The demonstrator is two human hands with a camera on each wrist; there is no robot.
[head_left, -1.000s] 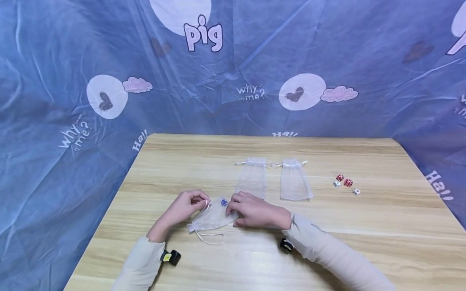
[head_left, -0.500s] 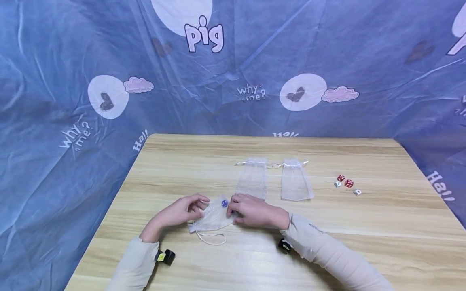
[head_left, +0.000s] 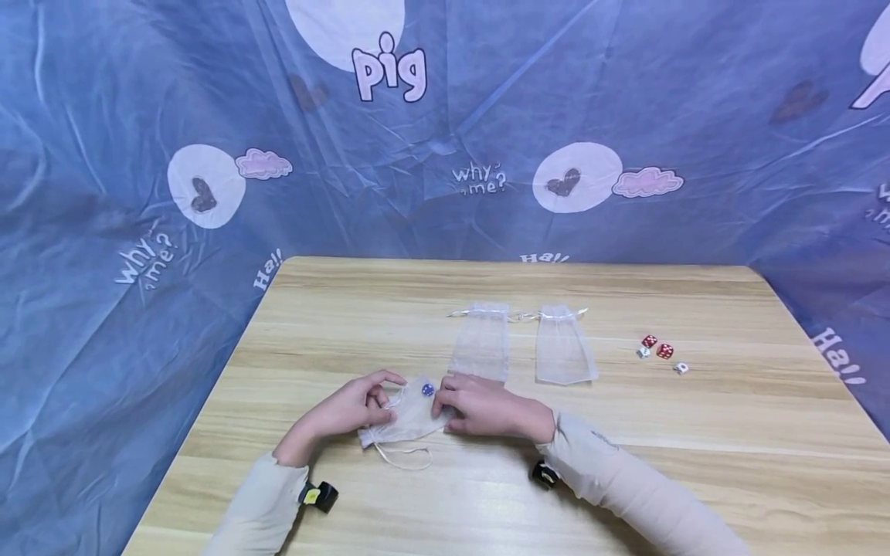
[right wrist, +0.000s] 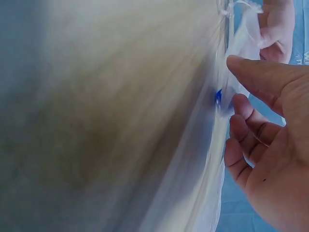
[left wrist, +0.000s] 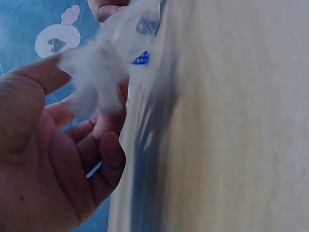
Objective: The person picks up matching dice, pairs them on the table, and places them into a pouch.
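A sheer white drawstring pouch (head_left: 413, 421) lies on the table between the two hands, its cord loop (head_left: 405, 463) trailing toward the near side. Through the mesh a blue die (head_left: 427, 390) shows; in the left wrist view a second, darker die (left wrist: 147, 25) shows through the fabric. My left hand (head_left: 354, 405) has its curled fingers and thumb about the gathered mouth (left wrist: 96, 72) of the pouch, fingertips partly hidden by cloth. At the other end, my right hand (head_left: 490, 405) holds the pouch's bottom corner between thumb and bent fingers, near the blue die (right wrist: 218, 96).
Two more sheer pouches, one left (head_left: 481, 344) and one right (head_left: 565, 344), lie flat behind the right hand. Red dice (head_left: 664, 351) and white dice (head_left: 681, 368) rest farther right on the wooden table (head_left: 709, 463). A patterned blue cloth (head_left: 445, 216) hangs behind.
My left hand has let go of its pinch at the pouch's far edge and shifted slightly nearer, its thumb and fingers now about the mouth. The right hand has stayed almost still.
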